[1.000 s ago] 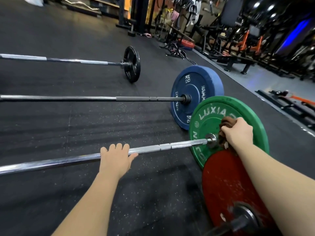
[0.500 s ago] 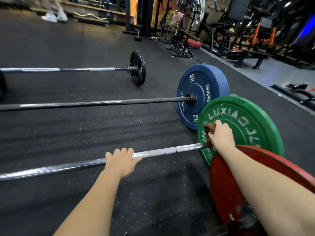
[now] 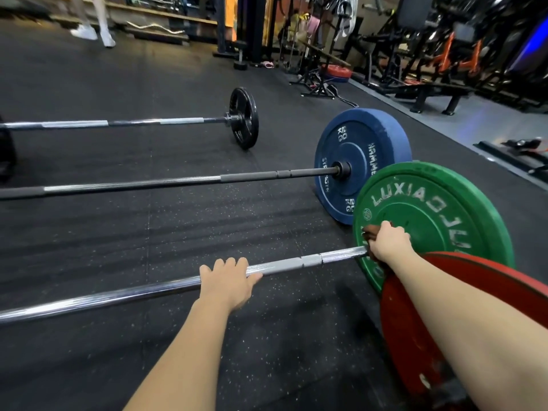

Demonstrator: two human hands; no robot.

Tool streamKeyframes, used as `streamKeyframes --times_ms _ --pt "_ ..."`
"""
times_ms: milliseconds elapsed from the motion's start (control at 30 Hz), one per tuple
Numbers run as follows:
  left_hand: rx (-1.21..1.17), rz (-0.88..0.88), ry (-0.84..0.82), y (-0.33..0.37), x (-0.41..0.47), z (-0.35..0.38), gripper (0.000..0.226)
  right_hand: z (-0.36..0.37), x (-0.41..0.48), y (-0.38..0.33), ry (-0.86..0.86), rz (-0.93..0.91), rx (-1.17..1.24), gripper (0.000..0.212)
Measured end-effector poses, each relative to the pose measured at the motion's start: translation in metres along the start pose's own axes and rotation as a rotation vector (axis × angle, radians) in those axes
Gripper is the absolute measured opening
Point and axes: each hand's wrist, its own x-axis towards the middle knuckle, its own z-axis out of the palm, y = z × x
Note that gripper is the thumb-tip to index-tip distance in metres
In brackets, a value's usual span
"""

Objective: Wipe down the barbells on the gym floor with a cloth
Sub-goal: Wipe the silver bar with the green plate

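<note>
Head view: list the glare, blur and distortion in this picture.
Head view: glare streaks run along the nearest chrome bar; wide-angle stretch swells the right forearm and red plate at the lower edge; the far machines sit dim and soft; a blue glow spills in top right.

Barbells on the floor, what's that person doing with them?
A person is wiping one clean. The right hand grips a brown cloth against the silver bar, right where it meets the green plate. The left hand holds the same bar farther along. The bars with the blue plate and black plate lie beyond, untouched.
</note>
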Motion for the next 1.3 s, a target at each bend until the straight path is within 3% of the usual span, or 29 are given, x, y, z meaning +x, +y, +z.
streamKeyframes --times_ms 100,300,467,700,900,1167,1300 --pt "-0.005 -0.004 -0.006 0.000 0.003 -0.001 0.054 0.007 0.002 -0.009 -0.053 0.057 0.002 0.064" --pt "-0.019 -0.006 -0.043 0.000 0.004 -0.005 0.055 0.006 0.008 -0.023 -0.049 0.131 -0.024 0.071" --pt "-0.029 -0.004 -0.065 0.003 0.002 -0.007 0.055 0.001 0.012 -0.010 -0.035 0.149 0.012 0.052" --pt "-0.034 -0.022 -0.089 0.003 0.002 -0.011 0.055 0.003 -0.007 -0.021 -0.128 -0.088 0.080 0.046" --pt "-0.031 -0.017 -0.084 0.002 -0.001 -0.007 0.055 0.003 0.002 -0.008 -0.080 0.029 -0.019 0.051" --pt "-0.022 -0.016 -0.080 0.005 -0.004 -0.004 0.056 0.014 0.007 0.002 -0.034 0.037 -0.013 0.049" --pt "-0.029 -0.021 -0.085 0.004 0.000 -0.008 0.055 0.012 -0.011 -0.011 -0.023 -0.051 0.029 0.045"
